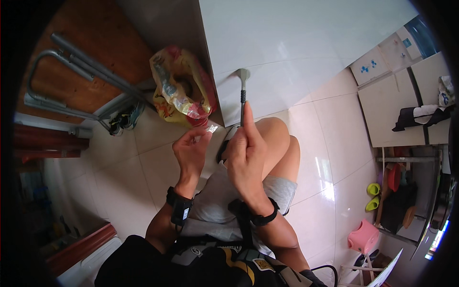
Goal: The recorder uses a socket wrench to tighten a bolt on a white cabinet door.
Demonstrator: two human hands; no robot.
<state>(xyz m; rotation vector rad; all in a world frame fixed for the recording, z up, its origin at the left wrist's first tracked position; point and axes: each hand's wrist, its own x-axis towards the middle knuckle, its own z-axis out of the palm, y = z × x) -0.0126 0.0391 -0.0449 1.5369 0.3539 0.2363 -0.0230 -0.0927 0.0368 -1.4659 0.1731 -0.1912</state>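
My right hand [245, 158] grips a thin dark-handled scraper [243, 95], index finger stretched along its shaft. Its flat grey-green head is at the front of a large white glossy panel [282, 38]; whether it touches cannot be made out. Between the thumb and fingers of my left hand [192, 150] is a small crumpled silvery-white scrap [212, 128]. Just beyond that hand, a yellow and red plastic bag [206, 107] stands with its mouth open beside the panel's left edge. Its inside is mostly in shadow.
A folded table with metal legs [91, 71] leans at the left, shoes [126, 119] beneath it. White cabinets [392, 110] line the right, with dark cloth on them. Yellow-green slippers [373, 196] and a pink stool [363, 236] are on the tiled floor [315, 167].
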